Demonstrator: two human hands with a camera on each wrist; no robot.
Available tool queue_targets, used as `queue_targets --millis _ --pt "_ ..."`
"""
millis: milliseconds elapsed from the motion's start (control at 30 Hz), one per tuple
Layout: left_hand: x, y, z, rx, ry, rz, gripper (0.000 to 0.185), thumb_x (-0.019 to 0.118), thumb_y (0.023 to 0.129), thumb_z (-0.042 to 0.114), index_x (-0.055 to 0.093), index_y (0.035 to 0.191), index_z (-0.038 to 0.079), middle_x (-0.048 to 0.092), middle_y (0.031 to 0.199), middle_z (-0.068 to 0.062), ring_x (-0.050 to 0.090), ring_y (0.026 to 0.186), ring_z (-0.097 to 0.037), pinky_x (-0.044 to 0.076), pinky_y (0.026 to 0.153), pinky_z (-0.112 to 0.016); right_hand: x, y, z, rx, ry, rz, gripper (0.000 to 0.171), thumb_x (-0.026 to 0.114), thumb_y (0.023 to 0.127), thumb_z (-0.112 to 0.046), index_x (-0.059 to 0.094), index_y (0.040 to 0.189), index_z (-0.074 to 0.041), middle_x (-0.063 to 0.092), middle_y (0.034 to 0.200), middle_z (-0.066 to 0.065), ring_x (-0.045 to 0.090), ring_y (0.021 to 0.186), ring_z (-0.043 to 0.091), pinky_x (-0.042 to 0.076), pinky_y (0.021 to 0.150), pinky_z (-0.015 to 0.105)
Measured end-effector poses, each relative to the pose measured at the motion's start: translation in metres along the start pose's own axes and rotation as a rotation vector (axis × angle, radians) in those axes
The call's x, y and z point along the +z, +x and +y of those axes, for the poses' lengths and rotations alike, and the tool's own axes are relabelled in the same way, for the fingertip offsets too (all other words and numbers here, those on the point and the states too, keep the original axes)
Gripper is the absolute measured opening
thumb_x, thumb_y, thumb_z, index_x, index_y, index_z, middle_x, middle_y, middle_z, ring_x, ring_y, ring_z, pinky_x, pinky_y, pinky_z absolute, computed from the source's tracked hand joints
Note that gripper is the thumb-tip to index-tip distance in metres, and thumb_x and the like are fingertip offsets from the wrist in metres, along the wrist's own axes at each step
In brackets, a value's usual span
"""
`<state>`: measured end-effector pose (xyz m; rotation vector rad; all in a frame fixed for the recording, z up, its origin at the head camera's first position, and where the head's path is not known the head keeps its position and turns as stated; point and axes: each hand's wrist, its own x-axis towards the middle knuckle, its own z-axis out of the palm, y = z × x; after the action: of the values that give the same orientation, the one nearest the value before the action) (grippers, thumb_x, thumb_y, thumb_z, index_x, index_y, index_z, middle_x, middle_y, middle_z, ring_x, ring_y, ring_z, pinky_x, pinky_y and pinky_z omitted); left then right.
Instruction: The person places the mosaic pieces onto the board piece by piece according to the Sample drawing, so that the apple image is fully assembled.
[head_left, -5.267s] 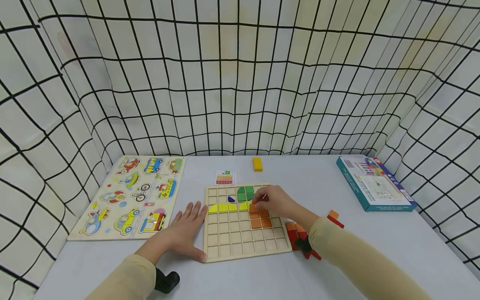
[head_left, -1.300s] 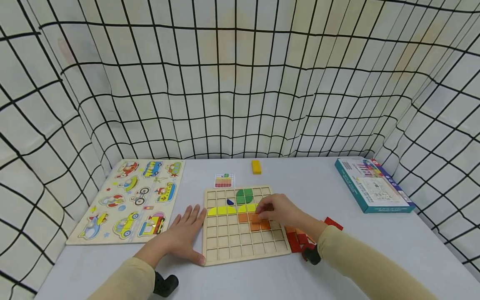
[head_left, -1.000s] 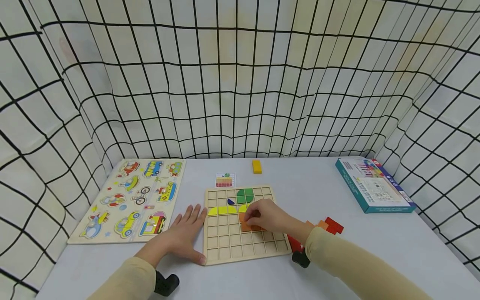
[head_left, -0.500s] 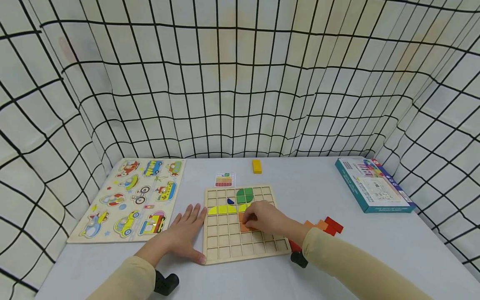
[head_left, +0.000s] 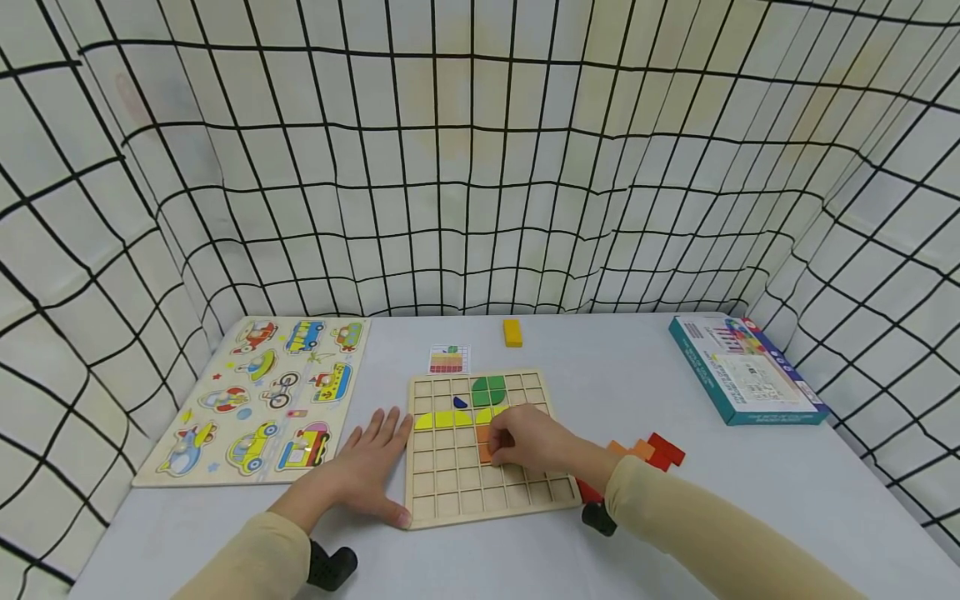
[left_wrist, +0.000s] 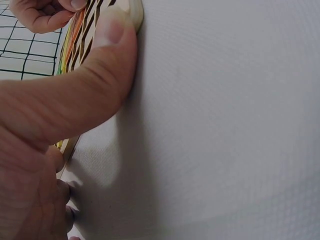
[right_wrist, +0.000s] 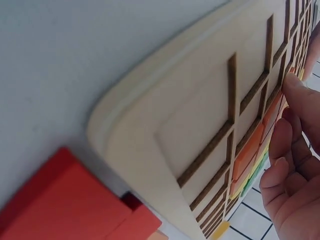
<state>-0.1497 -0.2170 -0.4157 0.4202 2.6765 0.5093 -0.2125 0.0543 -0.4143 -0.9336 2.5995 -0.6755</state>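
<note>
An orange tile is pinched by the right hand over the board, mid-grid. The left hand is spread flat against the board's edge. If tilted, the tile could be jammed on a rib.

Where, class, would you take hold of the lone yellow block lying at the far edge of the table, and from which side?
Probably from above, pinching the two long sides of the yellow block. It lies flat on the table, apart from the grid board and the small pattern card, so fingers can come down either side unhindered.
</note>
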Motion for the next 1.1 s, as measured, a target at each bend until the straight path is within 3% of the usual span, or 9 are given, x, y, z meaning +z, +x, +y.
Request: queue_targets --millis 300,633,767,1100 --pt "0.0 0.001 0.0 0.0 -0.004 -0.007 0.133 0.094 0.066 0.05 0.017 0.161 -0.003 0.007 0.169 -0.029 0.0 0.157 -0.051 0.005 0.125 -0.07 -0.021 -0.012 0.009 0.063 0.023 0.021 0.011 0.079 0.09 -0.011 0.07 0.085 -0.016 0.064 0.08 -0.009 0.056 0.079 0.01 0.051 0.071 0.022" --pt "0.0 0.0 -0.001 0.006 -0.003 0.0 0.134 0.094 0.065 0.05 0.017 0.161 -0.004 0.007 0.169 -0.03 0.0 0.157 -0.051 0.005 0.124 -0.07 -0.055 -0.054 0.067 0.218 0.023 0.12 0.008 0.074 0.093 -0.007 0.073 0.099 -0.012 0.067 0.09 -0.004 0.057 0.087 0.014 0.055 0.078 0.025" --pt "0.0 0.0 -0.001 0.012 -0.007 -0.001 0.134 0.094 0.065 0.05 0.017 0.161 -0.004 0.007 0.169 -0.03 0.0 0.156 -0.052 0.004 0.124 -0.071 -0.062 -0.074 0.088 0.249 0.028 0.123 0.012 0.075 0.092 -0.009 0.073 0.104 -0.011 0.067 0.091 -0.002 0.058 0.087 0.015 0.056 0.075 0.023" --pt "-0.001 0.0 -0.001 0.011 -0.004 -0.005 0.134 0.094 0.065 0.05 0.017 0.161 -0.005 0.007 0.168 -0.031 0.001 0.156 -0.053 0.004 0.124 -0.071 -0.064 -0.108 0.11 0.323 0.052 0.099 0.018 0.078 0.091 -0.02 0.072 0.105 -0.01 0.067 0.091 -0.002 0.057 0.087 0.015 0.054 0.071 0.022"
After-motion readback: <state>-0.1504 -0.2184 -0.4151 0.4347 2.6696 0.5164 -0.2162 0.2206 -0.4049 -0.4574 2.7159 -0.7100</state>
